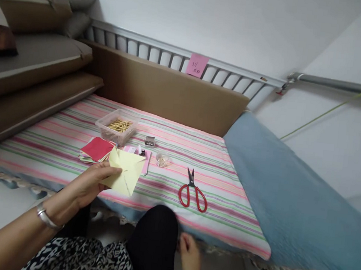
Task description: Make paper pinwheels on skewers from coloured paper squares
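Observation:
My left hand [93, 181] pinches a folded pale yellow paper [125, 170] by its left edge and holds it just above the striped cloth [172, 151] on the bed. A silver bangle circles that wrist. My right hand [191, 256] hangs low beside my knee, below the bed's front edge, its fingers curled and touching the fringe; nothing shows in it. Red-handled scissors [193, 193] lie shut on the cloth to the right of the paper.
A stack of coloured paper squares [97, 149], red on top, lies behind the yellow paper. A clear tub of wooden sticks [117, 127], a pink sheet [140, 152], two small clear containers and a blue blanket [290, 198] are on the bed. Cushions are stacked left.

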A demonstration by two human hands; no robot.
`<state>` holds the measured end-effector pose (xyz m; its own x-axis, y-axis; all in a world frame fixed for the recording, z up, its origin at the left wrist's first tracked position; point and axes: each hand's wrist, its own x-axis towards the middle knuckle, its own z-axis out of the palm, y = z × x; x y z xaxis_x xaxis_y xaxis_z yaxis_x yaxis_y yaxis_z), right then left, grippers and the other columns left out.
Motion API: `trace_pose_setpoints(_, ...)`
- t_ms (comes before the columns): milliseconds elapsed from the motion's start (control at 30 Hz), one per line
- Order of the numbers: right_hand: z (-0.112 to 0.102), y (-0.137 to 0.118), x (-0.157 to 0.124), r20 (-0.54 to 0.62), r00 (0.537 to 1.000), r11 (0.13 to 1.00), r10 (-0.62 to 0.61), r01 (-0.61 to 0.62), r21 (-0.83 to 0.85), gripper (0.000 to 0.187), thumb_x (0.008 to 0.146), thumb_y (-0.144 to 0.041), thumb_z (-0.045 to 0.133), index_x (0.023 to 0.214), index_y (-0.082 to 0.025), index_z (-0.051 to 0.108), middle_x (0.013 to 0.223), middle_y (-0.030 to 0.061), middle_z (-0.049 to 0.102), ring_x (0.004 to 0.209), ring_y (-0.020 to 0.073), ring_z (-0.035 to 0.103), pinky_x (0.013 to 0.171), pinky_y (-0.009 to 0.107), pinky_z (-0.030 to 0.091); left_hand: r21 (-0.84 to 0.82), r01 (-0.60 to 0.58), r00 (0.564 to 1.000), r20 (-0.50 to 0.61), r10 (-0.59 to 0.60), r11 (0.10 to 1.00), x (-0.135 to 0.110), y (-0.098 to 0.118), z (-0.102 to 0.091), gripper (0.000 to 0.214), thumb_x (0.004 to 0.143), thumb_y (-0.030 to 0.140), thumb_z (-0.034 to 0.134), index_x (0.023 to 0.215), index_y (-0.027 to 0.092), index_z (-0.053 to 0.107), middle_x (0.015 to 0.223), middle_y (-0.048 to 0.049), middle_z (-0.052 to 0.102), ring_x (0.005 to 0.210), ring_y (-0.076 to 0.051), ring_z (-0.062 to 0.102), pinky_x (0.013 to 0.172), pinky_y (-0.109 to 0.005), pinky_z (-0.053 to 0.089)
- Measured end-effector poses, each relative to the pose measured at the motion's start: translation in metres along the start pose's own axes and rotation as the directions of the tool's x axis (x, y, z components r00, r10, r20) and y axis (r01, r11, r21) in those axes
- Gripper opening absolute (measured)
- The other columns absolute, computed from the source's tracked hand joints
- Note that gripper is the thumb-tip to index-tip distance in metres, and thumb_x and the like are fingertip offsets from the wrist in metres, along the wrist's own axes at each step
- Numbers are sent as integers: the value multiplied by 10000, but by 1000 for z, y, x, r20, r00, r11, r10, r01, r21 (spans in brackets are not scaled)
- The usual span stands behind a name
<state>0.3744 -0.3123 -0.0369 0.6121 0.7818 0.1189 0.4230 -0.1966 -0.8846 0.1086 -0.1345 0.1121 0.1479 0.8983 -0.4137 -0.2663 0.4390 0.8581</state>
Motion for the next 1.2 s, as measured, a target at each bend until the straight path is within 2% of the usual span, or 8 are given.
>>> trace_pose_setpoints(67, 1, -40, 22, 17, 993, 992, -120, 119, 35, 216, 888, -375, 545, 844, -217, 685, 772, 51, 686, 712, 238, 659, 672, 388, 557, 11, -25, 1000, 16, 25, 1000, -8, 2, -5, 188, 569, 205, 808, 695, 119, 698, 638, -38, 705, 547, -138, 604, 493, -217, 468)
trace_pose_setpoints(133, 1, -91, 28, 41, 930, 929, -366, 362, 79, 123, 864, -281, 576, 882, -229, 686, 847, 54, 698, 804, 234, 665, 762, 389, 544, 23, -45, 999, 28, 44, 999, -16, 2, -10, 220, 577, 231, 810, 738, 121, 707, 663, -43, 718, 562, -151, 617, 497, -225, 473)
trace_pose_setpoints(200, 6, -142, 21, 109, 771, 778, -627, 614, 134, 169, 853, -170, 568, 954, -252, 677, 926, 58, 691, 886, 214, 653, 806, 369, 536, 38, -53, 998, 35, 51, 998, -25, 3, -15, 260, 574, 242, 810, 783, 119, 717, 698, -56, 733, 578, -169, 632, 506, -240, 483)
trace_pose_setpoints(300, 25, -196, 2, 189, 574, 603, -797, 777, 184, 282, 841, -106, 575, 1046, -278, 664, 1099, 71, 656, 1059, 220, 603, 921, 401, 505, 39, -71, 997, 41, 69, 997, -40, 3, -21, 293, 560, 235, 809, 812, 112, 726, 702, -66, 737, 557, -170, 628, 497, -245, 475)
trace_pose_setpoints(400, 49, -213, -10, 226, 509, 547, -830, 821, 161, 274, 856, -99, 560, 1039, -270, 671, 1182, 79, 624, 1181, 232, 535, 1006, 446, 458, 17, -75, 997, 35, 74, 997, -53, 4, -30, 263, 553, 232, 805, 775, 117, 723, 661, -58, 724, 536, -161, 618, 491, -237, 458)
trace_pose_setpoints(533, 67, -211, -11, 276, 456, 500, -846, 859, 113, 314, 846, -45, 521, 1033, -243, 678, 1278, 95, 576, 1293, 239, 445, 1050, 467, 421, 14, -82, 996, 26, 82, 997, -60, 5, -40, 271, 557, 249, 806, 775, 118, 714, 674, -61, 725, 561, -168, 623, 520, -249, 462)
trace_pose_setpoints(833, 60, -213, -11, 355, 453, 512, -818, 855, 88, 175, 849, -133, 570, 881, -236, 707, 1372, 88, 518, 1383, 258, 341, 1085, 502, 375, 14, -57, 994, 99, 56, 998, -59, 4, -35, 282, 579, 251, 795, 815, 111, 734, 696, -79, 738, 563, -166, 623, 523, -245, 451)
trace_pose_setpoints(1200, 64, -232, -8, 353, 623, 690, -698, 718, 96, 76, 849, -215, 618, 801, -196, 673, 1415, 109, 498, 1411, 244, 307, 1132, 482, 300, 26, -33, 979, 200, 27, 999, -70, 0, -28, 313, 551, 287, 846, 797, 124, 742, 687, -34, 712, 554, -119, 595, 545, -224, 476)
